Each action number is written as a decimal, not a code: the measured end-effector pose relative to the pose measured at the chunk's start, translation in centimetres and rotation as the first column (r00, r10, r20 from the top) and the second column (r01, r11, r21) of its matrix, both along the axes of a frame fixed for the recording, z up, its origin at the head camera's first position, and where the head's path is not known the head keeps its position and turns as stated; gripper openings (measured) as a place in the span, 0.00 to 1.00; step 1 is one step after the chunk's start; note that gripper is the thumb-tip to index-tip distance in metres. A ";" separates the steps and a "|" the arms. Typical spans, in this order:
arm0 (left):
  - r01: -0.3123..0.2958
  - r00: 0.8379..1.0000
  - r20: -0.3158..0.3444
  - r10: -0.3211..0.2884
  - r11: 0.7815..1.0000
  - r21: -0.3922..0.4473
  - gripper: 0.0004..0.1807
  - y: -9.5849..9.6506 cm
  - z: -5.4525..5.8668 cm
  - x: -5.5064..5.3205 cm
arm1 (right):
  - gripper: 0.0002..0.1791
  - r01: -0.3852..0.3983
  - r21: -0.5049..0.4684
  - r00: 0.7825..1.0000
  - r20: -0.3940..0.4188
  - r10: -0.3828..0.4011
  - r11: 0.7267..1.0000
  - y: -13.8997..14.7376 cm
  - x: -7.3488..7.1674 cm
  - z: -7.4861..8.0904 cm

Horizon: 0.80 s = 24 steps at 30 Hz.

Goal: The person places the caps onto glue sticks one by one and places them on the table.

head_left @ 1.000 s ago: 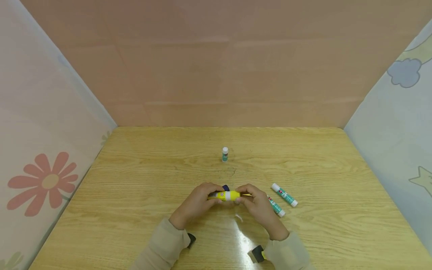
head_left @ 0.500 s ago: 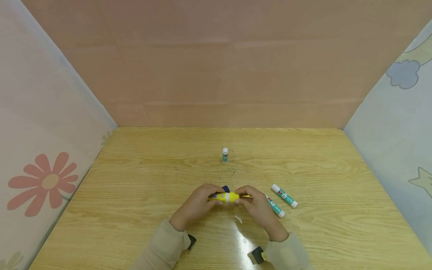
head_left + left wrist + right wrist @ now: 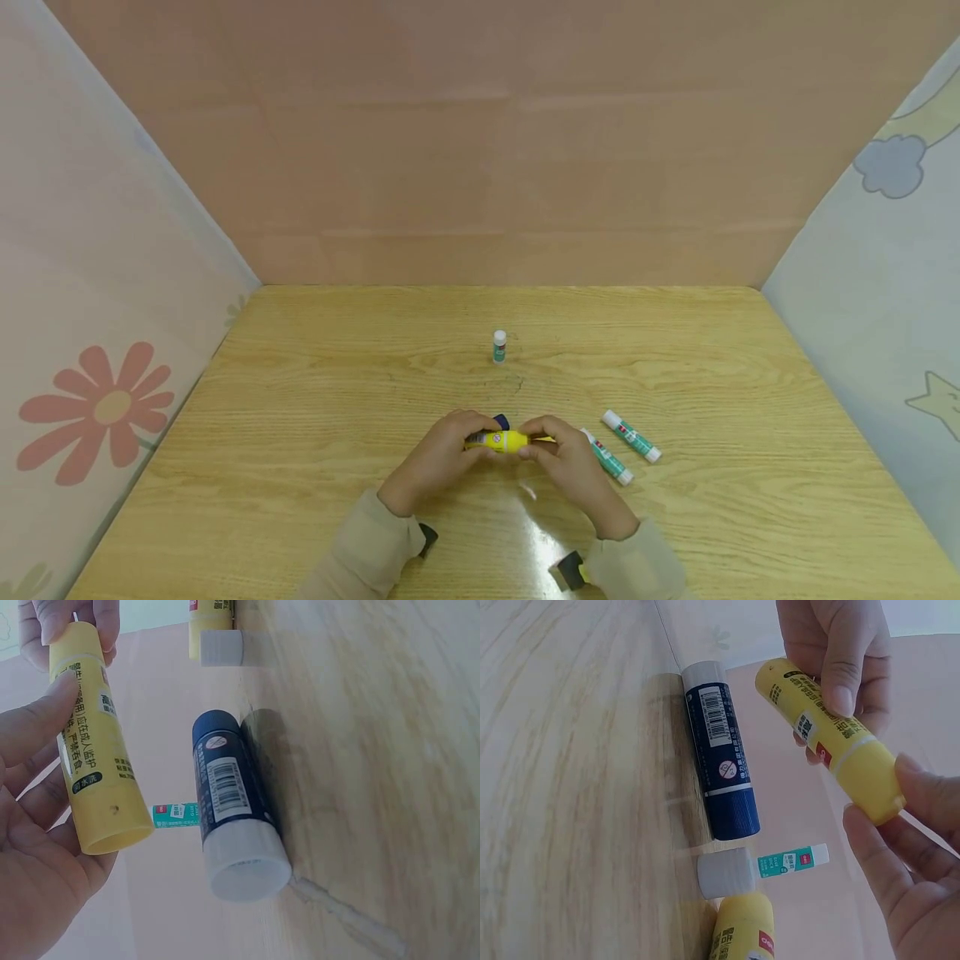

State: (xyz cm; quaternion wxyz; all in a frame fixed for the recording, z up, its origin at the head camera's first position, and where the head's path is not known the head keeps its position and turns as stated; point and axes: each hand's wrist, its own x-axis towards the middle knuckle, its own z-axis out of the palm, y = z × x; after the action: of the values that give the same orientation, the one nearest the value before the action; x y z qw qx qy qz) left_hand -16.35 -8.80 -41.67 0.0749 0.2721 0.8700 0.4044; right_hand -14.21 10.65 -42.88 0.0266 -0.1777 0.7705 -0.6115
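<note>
A yellow glue stick (image 3: 495, 441) lies level between both hands, above the table. My left hand (image 3: 435, 458) grips its body, and the fingertips of my right hand (image 3: 570, 467) pinch the cap end. Only a thin pale band shows between cap and body in the right wrist view. Just beyond the left hand is a dark blue glue stick (image 3: 721, 750) with a white end, lying on the table. Another yellow glue stick (image 3: 742, 930) is partly hidden behind the right hand in the head view. Beside it sits a short whitish cylinder (image 3: 726, 874).
Farther back on the wooden table (image 3: 337, 375) stands a small teal glue stick (image 3: 499, 347). Two teal glue sticks lie to the right, one (image 3: 632, 436) farther out and one (image 3: 609, 458) beside the right hand. Patterned side walls and a tan back wall surround the table.
The wide white band between the yellow glue stick's cap and body has narrowed, as the right hand's cap end moved left toward the body. The left hand keeps its grip.
</note>
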 end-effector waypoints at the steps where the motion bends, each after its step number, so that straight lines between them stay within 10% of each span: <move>1: 0.001 1.000 0.001 -0.001 1.000 0.001 0.12 0.0 0.0 0.0 | 0.11 -0.002 0.001 1.000 -0.008 0.002 1.000 0.0 0.0 0.0; 24: 0.024 0.998 -0.051 -0.024 1.000 -0.008 0.13 0.1 -0.4 0.1 | 0.11 0.009 0.051 1.000 -0.012 -0.008 0.999 -0.1 -0.1 -0.2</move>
State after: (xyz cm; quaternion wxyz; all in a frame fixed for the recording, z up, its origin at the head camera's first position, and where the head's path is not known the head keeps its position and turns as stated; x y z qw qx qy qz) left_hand -16.24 -8.74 -42.03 0.0585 0.2925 0.8697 0.3933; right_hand -14.35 10.56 -43.06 0.0240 -0.1774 0.7868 -0.5907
